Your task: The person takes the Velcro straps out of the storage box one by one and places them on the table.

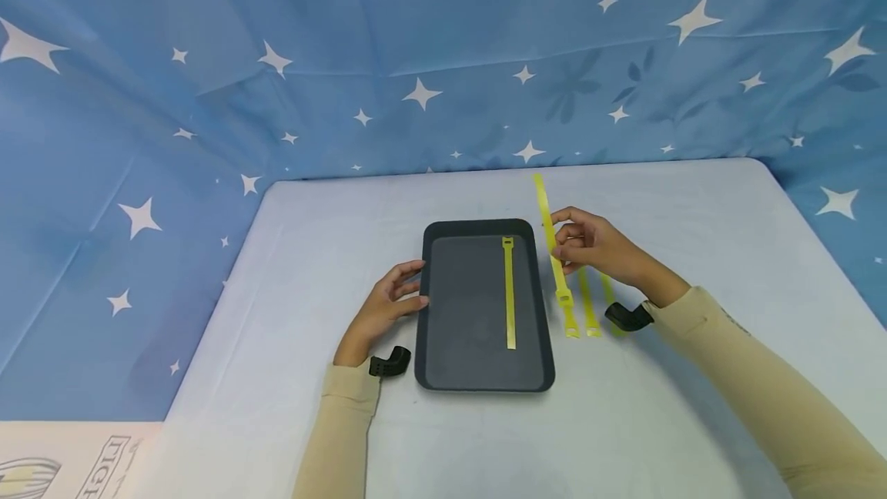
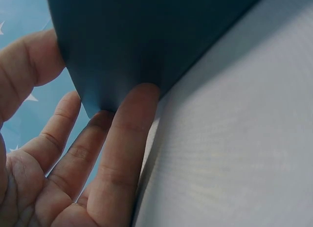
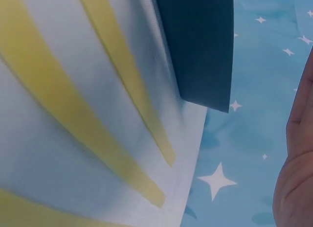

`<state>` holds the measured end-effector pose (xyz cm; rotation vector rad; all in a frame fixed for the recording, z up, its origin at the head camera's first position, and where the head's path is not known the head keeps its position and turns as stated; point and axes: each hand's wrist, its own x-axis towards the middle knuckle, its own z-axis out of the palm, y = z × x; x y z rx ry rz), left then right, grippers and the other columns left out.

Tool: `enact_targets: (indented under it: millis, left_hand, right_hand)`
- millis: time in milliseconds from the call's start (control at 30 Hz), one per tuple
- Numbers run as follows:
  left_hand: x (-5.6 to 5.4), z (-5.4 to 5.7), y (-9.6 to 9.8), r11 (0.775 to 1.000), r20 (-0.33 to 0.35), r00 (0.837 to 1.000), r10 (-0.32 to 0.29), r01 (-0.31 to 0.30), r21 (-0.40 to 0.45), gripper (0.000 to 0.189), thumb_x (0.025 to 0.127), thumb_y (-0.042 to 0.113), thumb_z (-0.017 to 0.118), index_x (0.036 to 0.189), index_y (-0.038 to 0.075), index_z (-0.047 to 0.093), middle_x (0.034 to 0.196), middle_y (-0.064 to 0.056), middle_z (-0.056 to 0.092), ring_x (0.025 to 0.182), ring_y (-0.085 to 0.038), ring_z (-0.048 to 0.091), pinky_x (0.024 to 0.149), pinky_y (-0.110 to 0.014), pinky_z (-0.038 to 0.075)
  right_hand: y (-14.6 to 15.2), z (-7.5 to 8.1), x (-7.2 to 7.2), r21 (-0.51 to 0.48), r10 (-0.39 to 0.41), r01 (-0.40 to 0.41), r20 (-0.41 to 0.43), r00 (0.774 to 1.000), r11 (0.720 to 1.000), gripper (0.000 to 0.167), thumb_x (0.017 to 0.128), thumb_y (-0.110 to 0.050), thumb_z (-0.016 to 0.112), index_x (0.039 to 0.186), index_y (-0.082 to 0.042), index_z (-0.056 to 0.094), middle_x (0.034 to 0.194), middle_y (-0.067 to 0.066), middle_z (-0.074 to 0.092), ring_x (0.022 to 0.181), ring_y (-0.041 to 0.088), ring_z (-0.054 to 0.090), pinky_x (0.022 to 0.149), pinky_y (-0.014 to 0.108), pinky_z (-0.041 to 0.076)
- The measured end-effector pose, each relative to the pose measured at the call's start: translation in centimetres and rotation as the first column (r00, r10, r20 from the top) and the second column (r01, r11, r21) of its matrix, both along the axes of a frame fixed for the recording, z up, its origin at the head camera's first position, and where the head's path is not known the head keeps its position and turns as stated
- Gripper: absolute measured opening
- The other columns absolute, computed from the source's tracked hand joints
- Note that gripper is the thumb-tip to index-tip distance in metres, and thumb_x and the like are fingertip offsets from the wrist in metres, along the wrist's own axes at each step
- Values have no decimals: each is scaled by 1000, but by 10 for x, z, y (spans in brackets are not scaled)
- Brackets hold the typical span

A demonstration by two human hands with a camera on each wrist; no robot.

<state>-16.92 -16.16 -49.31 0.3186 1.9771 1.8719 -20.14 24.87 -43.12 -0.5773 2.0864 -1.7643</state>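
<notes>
My left hand (image 1: 384,306) rests against the left side of a dark grey tray (image 1: 457,376). In the left wrist view, its fingertips press on the tray's outer wall (image 2: 107,46). To the right of the tray, my right hand (image 1: 592,245) pinches a yellow cable strap (image 1: 544,210) between thumb and fingers, its slotted head toward me. Inside the tray, toward the right, lies another yellow strap (image 1: 510,299), slotted head at the far end. In the right wrist view only part of the right hand (image 3: 298,158) shows, at the edge.
Several more yellow straps (image 1: 589,306) lie on the white table (image 1: 471,445) beneath the right hand, beside the tray. Behind the table hangs a blue cloth (image 1: 416,37) with white stars. A printed sheet (image 1: 69,460) shows at lower left.
</notes>
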Motion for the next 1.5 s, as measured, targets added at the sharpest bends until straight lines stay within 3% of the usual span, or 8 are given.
enact_targets:
  millis: [267, 500, 767, 1133, 1500]
  left_hand:
    - [3, 3, -1, 1000, 7, 1000, 10, -10, 1, 69, 101, -2, 67, 164, -2, 39, 172, -24, 34, 148, -46, 46, 99, -28, 57]
    - [4, 1, -3, 1000, -2, 1000, 5, -5, -1, 68, 102, -2, 67, 164, -3, 38, 171, -26, 34, 147, -46, 47, 98, -27, 57]
    - [5, 2, -4, 1000, -9, 1000, -1, 1, 9, 69, 102, -2, 66, 164, -5, 36, 171, -28, 33, 149, -49, 44, 99, -27, 57]
    - [4, 2, -2, 999, -3, 1000, 7, -8, -31, 69, 102, 0, 66, 164, -3, 37, 171, -25, 34, 154, -47, 39, 105, -32, 54]
    - [3, 2, 1, 999, -4, 1000, 10, -10, -51, 69, 102, 0, 67, 165, -2, 38, 171, -24, 35, 153, -46, 41, 104, -31, 54]
  right_hand:
    - [9, -1, 7, -25, -52, 53, 16, 999, 998, 37, 107, 5, 57, 142, 7, 45, 98, 4, 68, 78, 19, 71, 74, 35, 66]
    - [19, -2, 13, -11, -81, 81, 16, 997, 997, 30, 109, 1, 57, 137, -8, 52, 97, 4, 69, 79, 19, 70, 74, 35, 66]
    - [32, -3, 18, 82, -126, 124, 19, 992, 989, 42, 112, -5, 56, 148, 11, 41, 98, 7, 66, 82, 19, 67, 76, 35, 66]
    - [56, -5, 23, 159, -143, 136, 31, 989, 978, 44, 112, -4, 56, 150, 12, 40, 98, 10, 67, 80, 20, 68, 73, 35, 65]
    - [82, -13, 28, 254, -157, 122, 126, 979, 959, 46, 111, -4, 58, 150, 14, 39, 97, 11, 68, 81, 20, 69, 75, 36, 65]
